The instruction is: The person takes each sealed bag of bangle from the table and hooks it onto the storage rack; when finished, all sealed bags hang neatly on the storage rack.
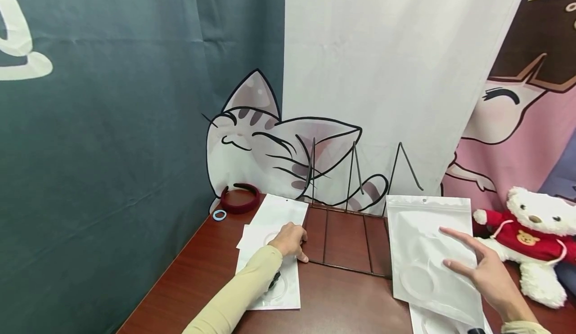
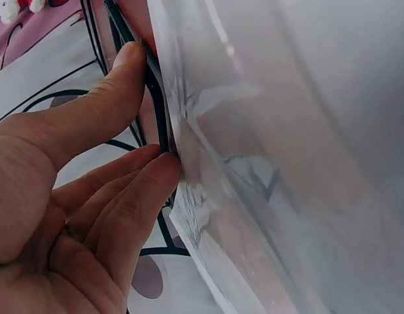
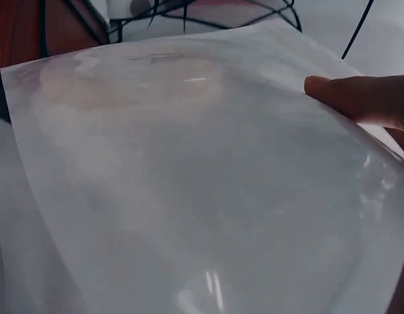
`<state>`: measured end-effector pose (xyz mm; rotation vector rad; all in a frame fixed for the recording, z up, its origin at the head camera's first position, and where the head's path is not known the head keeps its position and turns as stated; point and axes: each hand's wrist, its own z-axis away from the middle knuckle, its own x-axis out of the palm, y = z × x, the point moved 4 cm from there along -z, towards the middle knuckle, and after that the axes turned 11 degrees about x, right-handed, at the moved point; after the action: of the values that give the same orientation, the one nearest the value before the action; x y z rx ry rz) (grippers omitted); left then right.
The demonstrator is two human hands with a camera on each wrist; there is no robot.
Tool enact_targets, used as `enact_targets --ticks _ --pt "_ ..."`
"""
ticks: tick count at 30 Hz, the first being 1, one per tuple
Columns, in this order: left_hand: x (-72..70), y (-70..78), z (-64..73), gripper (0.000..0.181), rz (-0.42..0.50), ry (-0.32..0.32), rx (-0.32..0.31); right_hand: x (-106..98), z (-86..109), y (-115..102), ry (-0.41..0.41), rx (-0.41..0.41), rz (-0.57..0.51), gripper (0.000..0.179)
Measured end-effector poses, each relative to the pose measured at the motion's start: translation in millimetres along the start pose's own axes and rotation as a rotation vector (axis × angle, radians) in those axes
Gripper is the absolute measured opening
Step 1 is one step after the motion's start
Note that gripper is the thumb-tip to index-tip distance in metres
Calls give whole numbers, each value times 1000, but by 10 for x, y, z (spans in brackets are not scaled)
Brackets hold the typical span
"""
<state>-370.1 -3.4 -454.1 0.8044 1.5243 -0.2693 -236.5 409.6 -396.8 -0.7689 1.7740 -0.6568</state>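
My right hand (image 1: 477, 269) holds a white pouch (image 1: 423, 244) tilted up off the brown table, index finger and thumb lying across its front. In the right wrist view this pouch (image 3: 189, 183) fills the frame, with one fingertip (image 3: 346, 98) over its edge. My left hand (image 1: 290, 241) rests on a stack of flat white pouches (image 1: 274, 214) beside a black wire rack (image 1: 346, 234). Seen from the left wrist, the thumb (image 2: 91, 111) and fingertips (image 2: 156, 176) meet the pouch edge (image 2: 189, 196) at a black rack wire (image 2: 156, 98).
A dark red headband (image 1: 240, 199) and a small blue hair ring (image 1: 219, 215) lie at the back left of the table (image 1: 346, 304). A white teddy bear in a red top (image 1: 535, 239) sits at the right edge. Printed curtains hang close behind.
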Motion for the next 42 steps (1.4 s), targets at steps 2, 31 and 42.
enact_targets --ticks 2,31,42 --pt "-5 4 -1 52 -2 1 -3 -2 58 -119 -6 -22 -25 69" --pt "4 38 -4 49 -41 -12 9 -11 102 -629 47 -129 -142 73" --pt "-9 49 -12 49 -53 -21 6 20 -102 -586 71 -102 -81 73"
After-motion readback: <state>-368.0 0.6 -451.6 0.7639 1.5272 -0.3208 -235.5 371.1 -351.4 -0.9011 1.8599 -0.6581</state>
